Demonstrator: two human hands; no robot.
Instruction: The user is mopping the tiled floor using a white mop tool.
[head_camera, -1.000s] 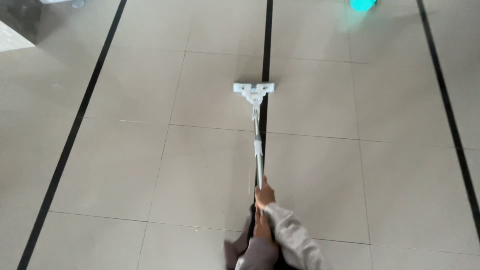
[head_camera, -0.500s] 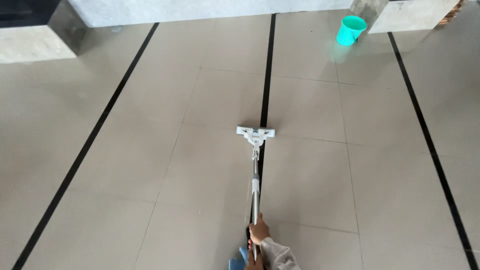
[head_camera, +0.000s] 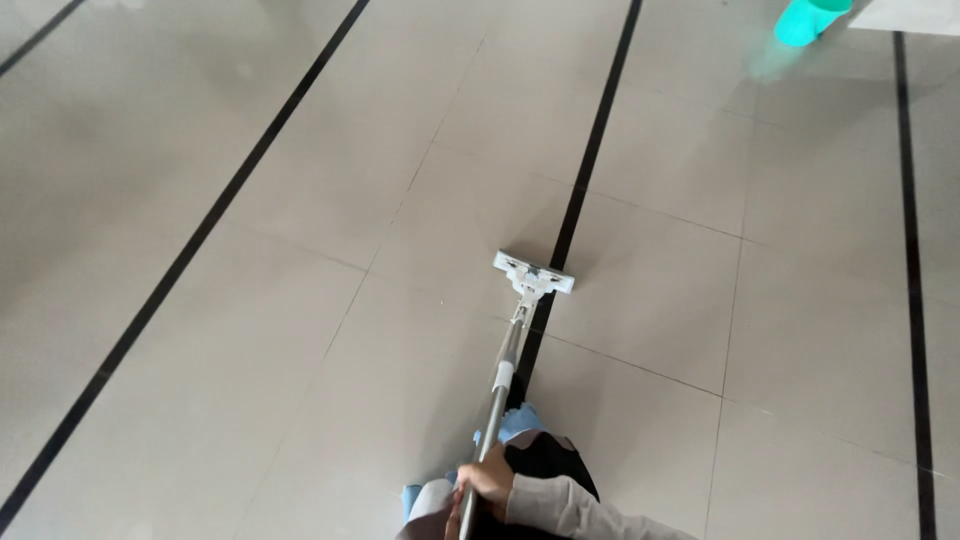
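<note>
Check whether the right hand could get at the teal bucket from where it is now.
Probably not: the right hand grips the mop handle at the frame's bottom, while the teal bucket stands far across open floor. Nothing blocks it; it's distance.

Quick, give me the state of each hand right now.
Right hand: closed around the mop handle.
Left hand: not in view.

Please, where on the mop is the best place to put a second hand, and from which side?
Probably on the bare metal handle between the right hand and the flat mop head. Come from the left: the shaft leans away and that side is free. The left hand is not visible.
</note>
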